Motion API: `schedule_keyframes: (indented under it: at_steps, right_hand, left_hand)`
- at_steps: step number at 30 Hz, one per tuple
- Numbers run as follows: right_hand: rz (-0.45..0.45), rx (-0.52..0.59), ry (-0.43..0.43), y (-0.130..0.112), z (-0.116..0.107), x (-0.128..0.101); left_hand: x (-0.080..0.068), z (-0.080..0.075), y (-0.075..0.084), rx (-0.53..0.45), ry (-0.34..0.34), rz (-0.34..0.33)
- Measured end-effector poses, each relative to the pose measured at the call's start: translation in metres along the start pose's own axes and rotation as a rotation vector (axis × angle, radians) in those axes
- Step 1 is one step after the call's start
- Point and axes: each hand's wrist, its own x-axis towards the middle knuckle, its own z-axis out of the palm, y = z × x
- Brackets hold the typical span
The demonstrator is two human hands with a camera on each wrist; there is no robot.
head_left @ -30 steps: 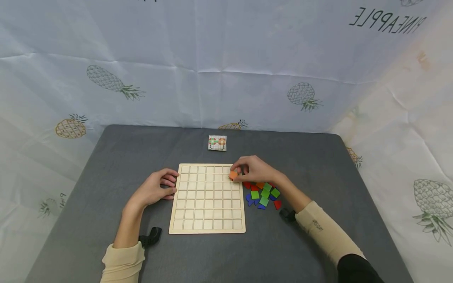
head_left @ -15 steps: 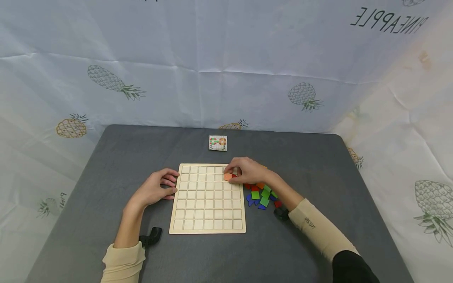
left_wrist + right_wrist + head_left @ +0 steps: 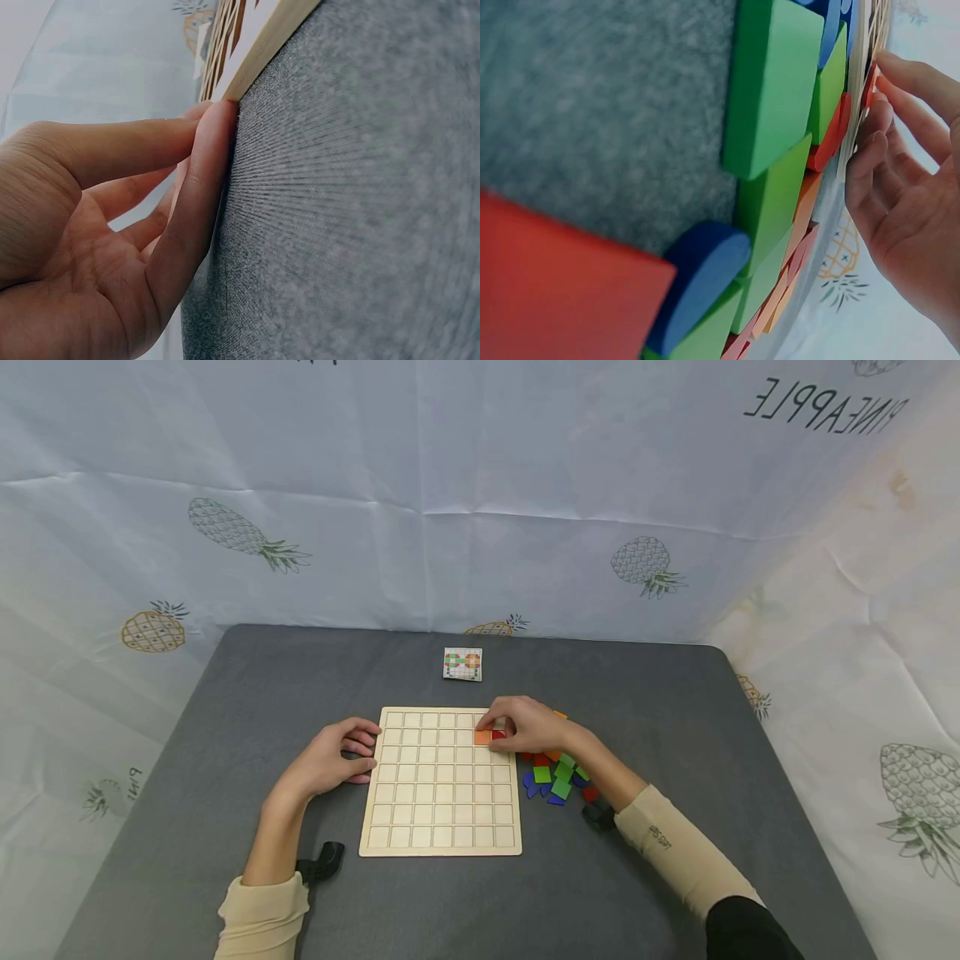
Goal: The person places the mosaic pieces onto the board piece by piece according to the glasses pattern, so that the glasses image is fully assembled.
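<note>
A pale wooden grid board (image 3: 438, 802) lies mid-table. An orange square tile (image 3: 482, 737) sits flat in a cell of its second row, near the right edge, with a red tile (image 3: 498, 735) in the cell beside it. My right hand (image 3: 497, 727) reaches over the board's top right corner, fingertips touching these two tiles. In the right wrist view its fingers (image 3: 889, 127) extend fairly straight toward the board edge (image 3: 859, 45). My left hand (image 3: 360, 753) rests on the table, fingers pressed against the board's left edge (image 3: 262, 37).
A pile of green, blue, red and orange tiles (image 3: 558, 774) lies right of the board, close up in the right wrist view (image 3: 772, 82). A small pattern card (image 3: 462, 664) sits behind the board. The grey table (image 3: 225, 710) is backed by a pineapple-print cloth.
My right hand carried the orange tile left from the board's right edge and lowered it into a cell, where it now lies flat. The left hand has not moved.
</note>
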Motion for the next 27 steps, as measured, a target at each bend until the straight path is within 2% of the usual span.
schedule_keyframes:
  at_steps: [11, 18, 27]
  right_hand:
    - [0.042, 0.080, 0.055, 0.016, -0.007, -0.015]
    - [0.112, 0.114, 0.117, 0.029, -0.021, -0.035]
    - [0.148, 0.127, 0.154, 0.050, -0.034, -0.055]
  left_hand:
    - [0.000, 0.001, -0.001, 0.007, 0.005, 0.002]
    - [0.000, 0.001, -0.001, 0.006, 0.007, 0.004]
    - [0.001, 0.000, -0.002, 0.000, 0.006, 0.003]
